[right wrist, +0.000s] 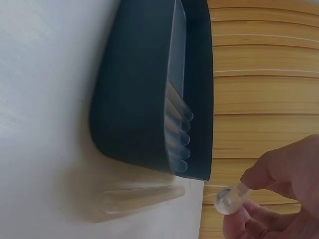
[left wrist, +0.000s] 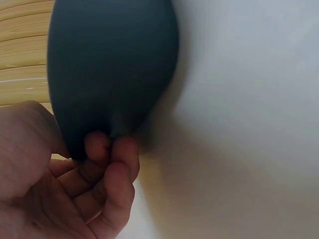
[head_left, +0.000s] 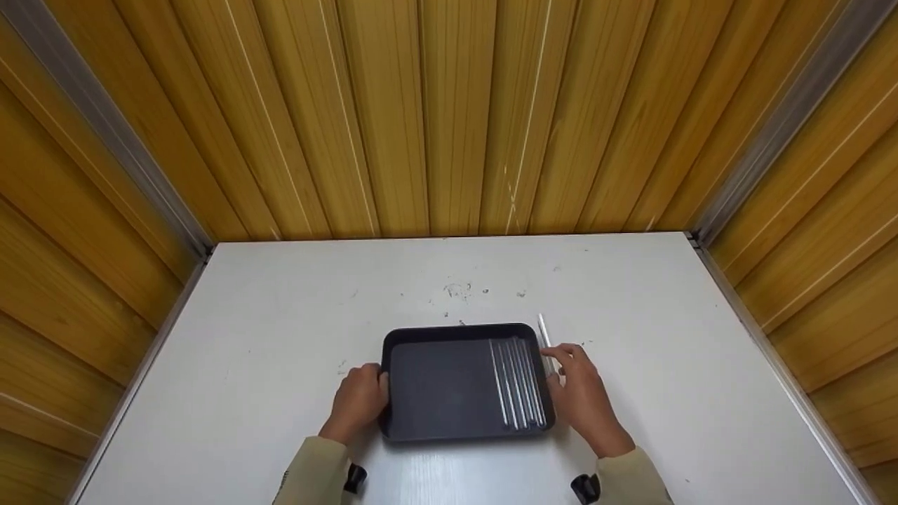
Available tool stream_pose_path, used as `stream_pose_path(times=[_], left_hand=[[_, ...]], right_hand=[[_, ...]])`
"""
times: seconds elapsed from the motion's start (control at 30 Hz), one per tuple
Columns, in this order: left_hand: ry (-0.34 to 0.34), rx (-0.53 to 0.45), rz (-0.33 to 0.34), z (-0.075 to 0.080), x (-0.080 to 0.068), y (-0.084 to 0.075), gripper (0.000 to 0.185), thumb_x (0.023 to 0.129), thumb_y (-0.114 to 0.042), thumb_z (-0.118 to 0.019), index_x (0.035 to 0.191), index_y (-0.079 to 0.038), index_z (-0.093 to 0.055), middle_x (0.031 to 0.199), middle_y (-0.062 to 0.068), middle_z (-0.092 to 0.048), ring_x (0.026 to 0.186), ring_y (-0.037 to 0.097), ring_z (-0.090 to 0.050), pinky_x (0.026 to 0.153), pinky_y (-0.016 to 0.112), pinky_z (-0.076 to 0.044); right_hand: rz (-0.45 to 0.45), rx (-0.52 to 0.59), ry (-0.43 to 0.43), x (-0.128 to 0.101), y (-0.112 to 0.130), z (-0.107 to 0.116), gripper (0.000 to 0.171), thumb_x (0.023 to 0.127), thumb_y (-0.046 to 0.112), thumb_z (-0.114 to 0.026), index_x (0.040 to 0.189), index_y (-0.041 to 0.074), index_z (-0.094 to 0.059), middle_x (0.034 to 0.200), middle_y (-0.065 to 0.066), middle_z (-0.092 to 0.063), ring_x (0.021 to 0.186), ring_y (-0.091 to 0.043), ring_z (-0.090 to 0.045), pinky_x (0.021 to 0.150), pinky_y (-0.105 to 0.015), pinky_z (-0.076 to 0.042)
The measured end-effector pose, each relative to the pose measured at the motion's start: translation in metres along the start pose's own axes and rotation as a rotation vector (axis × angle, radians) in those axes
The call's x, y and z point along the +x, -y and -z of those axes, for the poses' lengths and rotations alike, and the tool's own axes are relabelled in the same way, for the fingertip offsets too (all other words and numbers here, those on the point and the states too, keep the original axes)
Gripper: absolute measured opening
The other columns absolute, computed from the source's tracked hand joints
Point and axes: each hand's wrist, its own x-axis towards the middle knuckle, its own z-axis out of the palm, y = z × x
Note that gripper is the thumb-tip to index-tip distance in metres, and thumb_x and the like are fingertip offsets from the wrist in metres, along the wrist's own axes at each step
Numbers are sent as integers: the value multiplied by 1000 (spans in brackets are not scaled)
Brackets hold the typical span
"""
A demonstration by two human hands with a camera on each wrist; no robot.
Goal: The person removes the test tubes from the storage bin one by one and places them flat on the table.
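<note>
On the white surface (head_left: 266,337), near its front middle, sits a dark rectangular tray (head_left: 435,386) with a raised rim. Along the tray's right side lie several clear tubes (head_left: 518,382), side by side and parallel; the right wrist view shows 5 rounded ends in a row (right wrist: 180,139).

At the tray's left edge, the left hand (head_left: 359,401) holds the rim, its fingers (left wrist: 112,154) curled against the dark wall in the left wrist view.

Just beside the tray's right edge, the right hand (head_left: 582,396) pinches a clear tube (right wrist: 230,198) between thumb and fingertips, lifted off the surface. In the head view this tube (head_left: 544,337) sticks out beyond the fingers toward the far side, alongside the tray's right rim. Its faint reflection shows on the surface beneath in the right wrist view.

Behind and to both sides stand yellow wooden panel walls (head_left: 449,119).
</note>
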Motion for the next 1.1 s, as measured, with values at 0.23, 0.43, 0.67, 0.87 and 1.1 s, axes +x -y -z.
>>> stream_pose_path(times=[0.23, 0.43, 0.67, 0.87, 1.1], left_hand=[[-9, -12, 2, -1, -1, -2, 20, 96, -13, -53, 91, 1, -66, 72, 7, -64, 60, 15, -55, 56, 32, -45], [-28, 0, -8, -1, -1, -1, 20, 95, -14, -54, 90, 1, -66, 75, 9, -66, 61, 15, -56, 57, 34, -45], [-30, 20, -27, -2, -1, 0, 19, 95, -13, -55, 86, 0, -66, 70, 8, -65, 58, 14, -53, 54, 32, -43], [-23, 17, -19, -3, 0, 0, 19, 95, -13, -55, 87, 0, -66, 72, 8, -65, 59, 15, -53, 55, 33, -43], [-25, 9, -14, -3, -1, 0, 19, 95, -13, -55, 87, 0, -66, 72, 8, -65, 59, 15, -54, 55, 33, -43]], right_hand=[[-21, 2, 7, 0, -7, -1, 40, 87, -3, -60, 125, 7, -61, 129, -17, -53, 102, -29, -61, 78, -42, -51], [-22, -9, 6, -1, -13, -3, 40, 87, -4, -60, 125, 7, -61, 127, -19, -54, 101, -30, -61, 78, -43, -51], [-9, 3, -6, -4, -20, -5, 39, 86, -6, -59, 124, 4, -62, 124, -19, -55, 97, -28, -59, 76, -41, -49], [-31, 8, 2, -5, -26, -8, 38, 87, -4, -58, 124, 4, -61, 126, -19, -55, 99, -29, -60, 78, -43, -50], [-79, 3, 29, -7, -33, -11, 38, 88, -3, -55, 126, 3, -60, 129, -20, -53, 102, -31, -60, 82, -46, -50]])
